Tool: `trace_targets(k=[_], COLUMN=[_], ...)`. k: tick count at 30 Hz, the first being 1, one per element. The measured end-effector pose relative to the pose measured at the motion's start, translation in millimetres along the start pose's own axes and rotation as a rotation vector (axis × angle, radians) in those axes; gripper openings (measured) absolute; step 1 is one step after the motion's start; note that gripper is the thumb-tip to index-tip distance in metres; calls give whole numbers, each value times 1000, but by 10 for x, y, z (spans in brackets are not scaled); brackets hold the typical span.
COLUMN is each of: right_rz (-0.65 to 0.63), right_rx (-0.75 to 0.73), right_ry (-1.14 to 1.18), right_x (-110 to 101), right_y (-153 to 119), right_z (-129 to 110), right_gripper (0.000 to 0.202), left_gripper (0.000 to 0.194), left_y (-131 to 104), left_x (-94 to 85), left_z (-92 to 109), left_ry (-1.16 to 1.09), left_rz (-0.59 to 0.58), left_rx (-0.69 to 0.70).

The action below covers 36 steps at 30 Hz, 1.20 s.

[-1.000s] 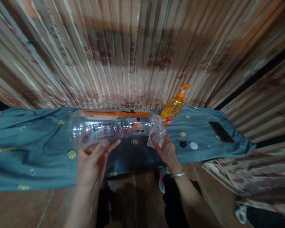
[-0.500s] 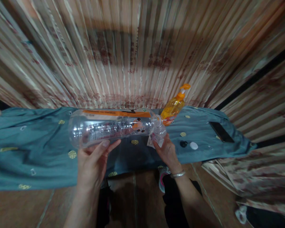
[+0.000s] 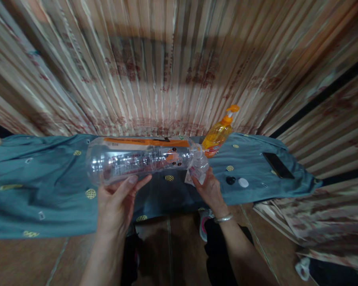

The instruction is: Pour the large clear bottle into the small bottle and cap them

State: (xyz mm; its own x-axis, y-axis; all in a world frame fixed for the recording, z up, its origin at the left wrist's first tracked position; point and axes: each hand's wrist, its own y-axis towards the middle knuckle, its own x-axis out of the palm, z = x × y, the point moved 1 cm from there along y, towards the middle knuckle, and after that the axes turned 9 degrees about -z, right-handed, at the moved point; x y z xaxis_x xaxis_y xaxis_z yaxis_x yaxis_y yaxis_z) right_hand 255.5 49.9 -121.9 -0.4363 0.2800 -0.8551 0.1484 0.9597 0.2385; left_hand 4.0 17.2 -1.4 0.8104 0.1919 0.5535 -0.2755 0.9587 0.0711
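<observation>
Left hand [image 3: 116, 200]: curled round the near side of a large, clear, cylindrical plastic bottle with an orange-and-white label [image 3: 143, 159], thumb uppermost. Bottle tipped on its side, neck to the right; whether it rests on the cloth I cannot tell.

Right hand [image 3: 210, 188]: pinching a small, clear plastic bottle [image 3: 200, 165] just beside the large one's neck; silvery bracelet [image 3: 223, 218] at the wrist.

Surface [image 3: 62, 198]: draped in blue-green, yellow-patterned cloth. Behind the small bottle, one transparent pump bottle of yellow liquid, orange-topped [image 3: 217, 139]. To the right: small black round piece [image 3: 230, 180], flat white disc [image 3: 243, 182], black rectangular slab [image 3: 277, 165].
</observation>
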Motion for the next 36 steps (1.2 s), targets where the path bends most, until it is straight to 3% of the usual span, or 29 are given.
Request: trace_targets(k=[36], right_rz=[1], right_rx=[-6], right_ry=[-14], right_x=[-2], right_y=[0], right_z=[-29], right_gripper=[52], left_gripper=[43], left_y=[4], left_x=[-3], left_z=[-9], left_ry=[-12], left_rz=[2], left_rx=[-2])
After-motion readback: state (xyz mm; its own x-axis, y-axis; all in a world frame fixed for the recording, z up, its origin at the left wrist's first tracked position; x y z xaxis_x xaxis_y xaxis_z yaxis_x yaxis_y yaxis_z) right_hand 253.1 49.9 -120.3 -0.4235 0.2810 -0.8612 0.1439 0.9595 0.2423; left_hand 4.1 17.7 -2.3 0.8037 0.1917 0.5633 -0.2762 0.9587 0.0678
